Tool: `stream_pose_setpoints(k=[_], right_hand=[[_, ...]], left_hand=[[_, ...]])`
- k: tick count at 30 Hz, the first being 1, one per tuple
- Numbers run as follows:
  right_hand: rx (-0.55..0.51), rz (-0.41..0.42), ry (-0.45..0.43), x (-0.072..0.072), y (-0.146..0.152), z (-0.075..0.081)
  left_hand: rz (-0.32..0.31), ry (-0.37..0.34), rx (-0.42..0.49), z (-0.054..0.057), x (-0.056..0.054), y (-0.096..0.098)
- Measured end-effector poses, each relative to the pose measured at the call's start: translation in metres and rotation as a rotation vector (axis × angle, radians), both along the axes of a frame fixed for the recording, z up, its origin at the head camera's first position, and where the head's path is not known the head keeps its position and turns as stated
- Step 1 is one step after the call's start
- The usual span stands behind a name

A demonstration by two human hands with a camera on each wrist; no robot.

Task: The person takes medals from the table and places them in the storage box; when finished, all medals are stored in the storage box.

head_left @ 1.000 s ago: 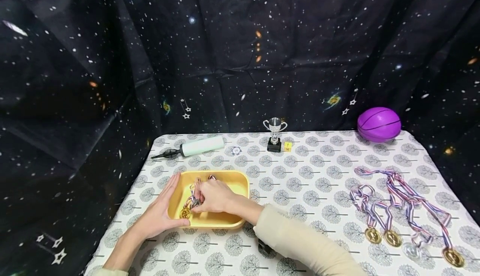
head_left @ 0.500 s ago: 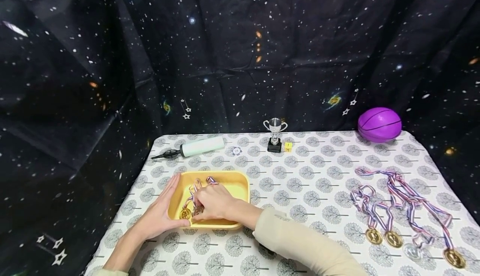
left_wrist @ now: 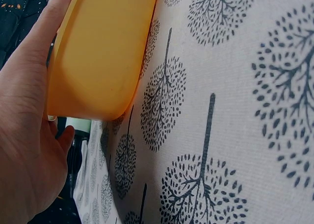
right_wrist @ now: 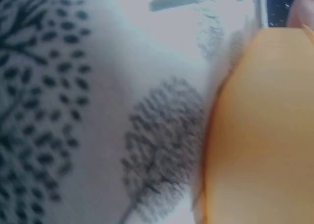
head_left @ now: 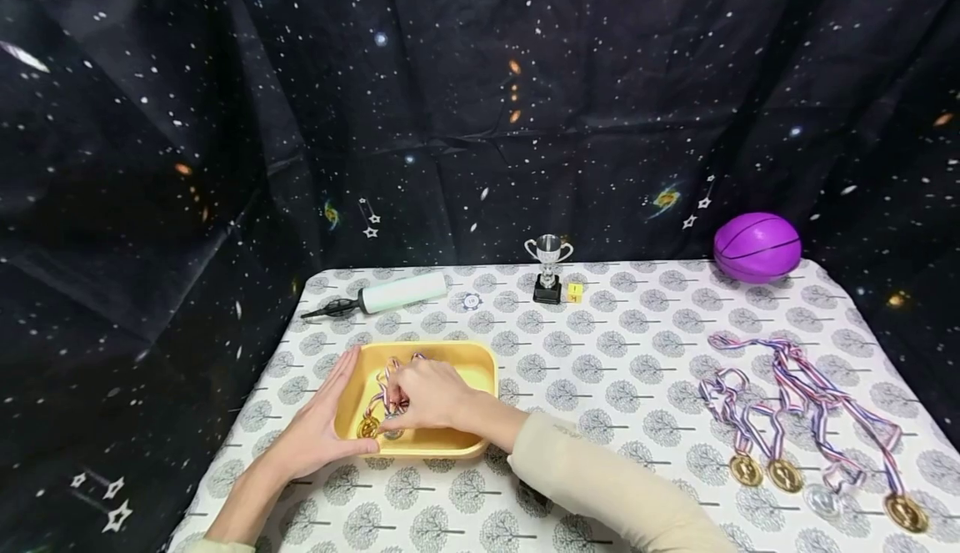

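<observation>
At the frame's lower left, the right hand (head_left: 432, 394) curled over the silver medal (head_left: 394, 434) in the tray (head_left: 474, 361), its grip impossible to tell, while the gold medal (head_left: 367, 428) lay just left, near the straight-fingered left hand (head_left: 321, 429) touching the tray.

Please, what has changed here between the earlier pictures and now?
The silver medal in the tray has moved slightly toward the person, beside the gold medal. The right hand is over it; whether it still grips it, I cannot tell. Unchanged: the left hand at the tray's edge, trophy, pump and ball.
</observation>
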State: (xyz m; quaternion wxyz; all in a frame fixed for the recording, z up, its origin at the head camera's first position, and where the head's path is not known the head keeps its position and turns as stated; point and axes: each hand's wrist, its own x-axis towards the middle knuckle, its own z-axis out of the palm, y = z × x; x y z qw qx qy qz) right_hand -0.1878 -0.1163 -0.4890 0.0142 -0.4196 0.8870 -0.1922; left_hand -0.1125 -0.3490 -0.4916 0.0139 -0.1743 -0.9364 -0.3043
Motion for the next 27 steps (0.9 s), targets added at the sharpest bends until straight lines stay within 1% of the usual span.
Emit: stream_pose_setpoints(k=[7, 11, 15, 20, 23, 27], right_hand=[[-0.152, -0.026, -0.127, -0.013, 0.018, 0.026], [-0.222, -0.048, -0.154, -0.024, 0.032, 0.041], [-0.3, -0.087, -0.199, -0.033, 0.05, 0.054], [-0.411, -0.096, -0.262, -0.042, 0.082, 0.07], [-0.439, -0.103, -0.273, -0.043, 0.106, 0.078], [-0.45, -0.098, -0.233, -0.041, 0.141, 0.086]], left_hand=[[-0.002, -0.016, 0.022, 0.002, -0.001, 0.001], [0.004, -0.017, 0.024, 0.002, -0.001, 0.0], [0.013, -0.018, 0.022, 0.003, -0.001, 0.0], [0.014, -0.02, 0.016, 0.001, -0.002, 0.0], [0.01, -0.021, 0.02, -0.001, -0.002, 0.0], [0.007, -0.02, 0.027, -0.002, -0.002, 0.0]])
